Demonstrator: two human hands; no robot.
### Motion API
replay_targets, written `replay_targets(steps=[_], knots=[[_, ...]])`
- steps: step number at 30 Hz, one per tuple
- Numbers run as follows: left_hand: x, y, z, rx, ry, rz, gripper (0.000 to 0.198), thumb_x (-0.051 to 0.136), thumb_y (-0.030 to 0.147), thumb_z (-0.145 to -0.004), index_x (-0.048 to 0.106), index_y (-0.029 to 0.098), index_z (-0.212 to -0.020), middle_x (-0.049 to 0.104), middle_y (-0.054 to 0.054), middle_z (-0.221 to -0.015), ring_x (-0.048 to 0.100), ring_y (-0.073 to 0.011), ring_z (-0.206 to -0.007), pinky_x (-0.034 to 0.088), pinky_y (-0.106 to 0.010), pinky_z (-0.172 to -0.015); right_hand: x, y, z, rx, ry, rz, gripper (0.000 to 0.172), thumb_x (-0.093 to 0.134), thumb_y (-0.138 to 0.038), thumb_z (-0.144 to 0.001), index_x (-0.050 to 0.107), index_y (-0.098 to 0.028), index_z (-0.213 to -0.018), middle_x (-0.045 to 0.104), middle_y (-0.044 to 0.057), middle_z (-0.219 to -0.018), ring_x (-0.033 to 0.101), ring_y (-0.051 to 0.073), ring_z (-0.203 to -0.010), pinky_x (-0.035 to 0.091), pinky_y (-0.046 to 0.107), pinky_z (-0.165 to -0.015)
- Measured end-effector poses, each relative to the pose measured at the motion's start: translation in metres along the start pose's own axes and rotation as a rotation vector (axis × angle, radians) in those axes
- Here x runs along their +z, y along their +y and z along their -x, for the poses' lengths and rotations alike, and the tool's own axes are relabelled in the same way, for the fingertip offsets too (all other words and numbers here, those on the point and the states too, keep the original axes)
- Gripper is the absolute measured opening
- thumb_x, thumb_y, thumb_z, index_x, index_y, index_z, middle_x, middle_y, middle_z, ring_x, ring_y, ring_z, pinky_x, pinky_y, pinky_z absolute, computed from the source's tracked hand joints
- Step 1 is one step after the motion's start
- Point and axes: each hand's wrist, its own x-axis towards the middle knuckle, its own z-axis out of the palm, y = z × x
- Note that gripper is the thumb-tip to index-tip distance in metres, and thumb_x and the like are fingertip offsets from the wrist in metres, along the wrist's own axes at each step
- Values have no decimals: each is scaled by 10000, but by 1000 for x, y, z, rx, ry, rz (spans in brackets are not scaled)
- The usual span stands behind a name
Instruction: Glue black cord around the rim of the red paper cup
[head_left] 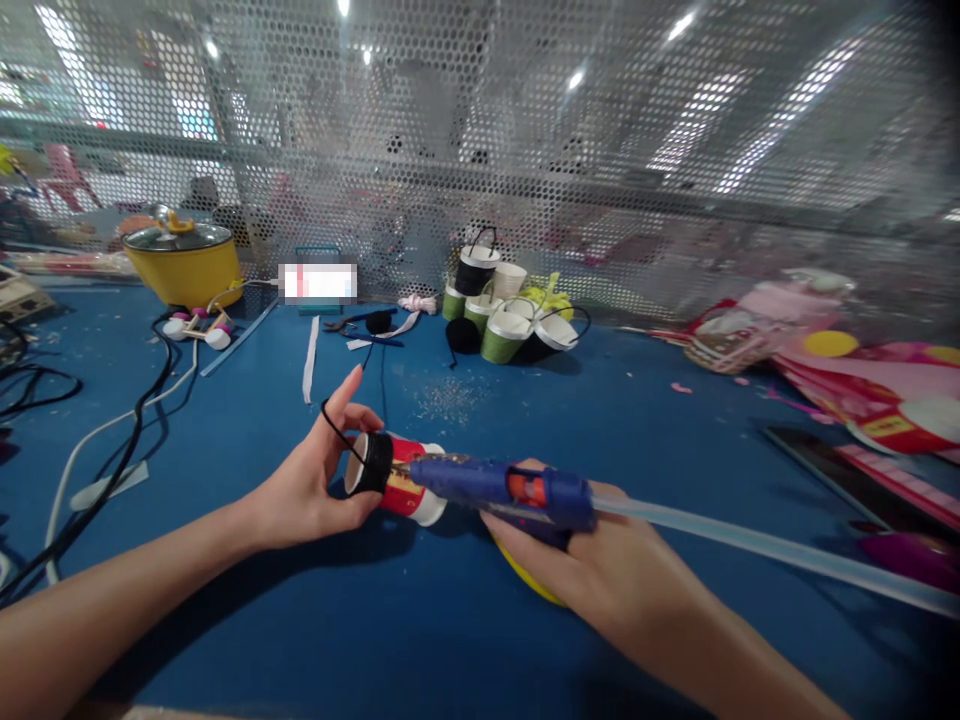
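My left hand (345, 470) is closed round a small paper cup (361, 465) wound with black cord, lying on its side with its mouth toward the left. A black cord loop stands up from its rim. Pushed against its base is a red and white cup-shaped piece (411, 478); whether they are joined I cannot tell. In my right hand (585, 550) is a blue glue gun (502, 487), its nozzle pointing left at the black-wound cup. A long clear glue stick (750, 550) runs out of its back. Under the right hand shows a yellow edge.
Several small green, black and white cups (506, 330) with handles stand at the back, beside black yarn balls (463, 336). A yellow pot (184, 265) and cables (139, 410) are on the left. Pliers (341, 326) lie mid-back; a phone (832, 475) and pink packaging lie right. Perforated metal (450, 120) closes the back.
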Motion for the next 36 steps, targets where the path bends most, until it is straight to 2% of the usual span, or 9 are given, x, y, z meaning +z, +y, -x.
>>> replay_targets(steps=[7, 14, 17, 20, 23, 27, 32, 34, 36], knots=[[0, 2, 4, 67, -62, -40, 991, 608, 53, -695, 23, 399, -1417, 401, -36, -1122, 474, -184, -1011, 407, -352, -872, -6, -2, -7, -11, -2, 105, 194, 475, -158, -771, 637, -231, -691, 661, 52, -628, 604, 171, -531, 488, 269, -502], [1, 1, 5, 69, -74, -60, 987, 613, 68, -698, 28, 413, -1415, 387, -41, -1175, 447, -206, -1084, 388, -366, -922, 0, 3, -13, 122, -86, -22, 150, 505, -214, -778, 654, -208, -760, 644, 14, -585, 561, 157, -501, 456, 264, -473], [1, 0, 5, 61, -62, -81, 988, 618, 75, -696, 32, 411, -1416, 368, -52, -1223, 441, -205, -1081, 380, -376, -937, 2, 8, -17, 161, -85, -113, 145, 524, -274, -796, 615, -198, -713, 607, -18, -555, 529, 135, -483, 438, 252, -469], [-1, -2, 4, 52, -50, -85, 1004, 624, 67, -686, 24, 401, -1419, 360, -60, -1244, 433, -209, -1095, 372, -379, -950, -1, 16, -24, 315, -105, -195, 229, 566, -375, -781, 553, -194, -642, 543, -39, -476, 484, 116, -411, 406, 244, -418], [-2, -4, 4, 29, -31, -65, 1010, 637, 78, -684, 24, 400, -1420, 363, -56, -1244, 434, -208, -1097, 371, -380, -950, -4, 28, -35, 369, -66, -238, 218, 604, -377, -761, 554, -183, -673, 599, -15, -545, 551, 127, -483, 441, 249, -481], [-1, -3, 4, -10, 4, 12, 999, 642, 93, -692, 28, 406, -1416, 362, -47, -1229, 440, -188, -1059, 390, -366, -923, 2, 53, -52, 399, 5, -99, 280, 525, -401, -829, 539, -176, -663, 662, 49, -659, 616, 149, -594, 458, 257, -547], [1, -2, 2, -47, 23, 57, 1005, 652, 100, -687, 26, 383, -1420, 358, -56, -1226, 442, -175, -1021, 396, -358, -908, 17, 87, -69, 397, 40, 92, 363, 524, -439, -823, 434, -223, -546, 553, 26, -500, 562, 175, -508, 395, 292, -490], [1, -2, 2, -46, 24, 47, 1005, 650, 100, -686, 24, 383, -1420, 354, -60, -1240, 440, -177, -1019, 398, -359, -902, 18, 89, -73, 359, 86, 149, 343, 588, -405, -784, 432, -229, -533, 533, 36, -533, 572, 208, -591, 383, 307, -521], [1, -3, 3, -45, 27, 41, 1012, 653, 98, -679, 27, 379, -1422, 354, -65, -1253, 443, -180, -1016, 403, -361, -895, 17, 78, -75, 288, 116, 183, 297, 612, -361, -774, 486, -216, -548, 552, 65, -636, 579, 240, -739, 395, 324, -600]])
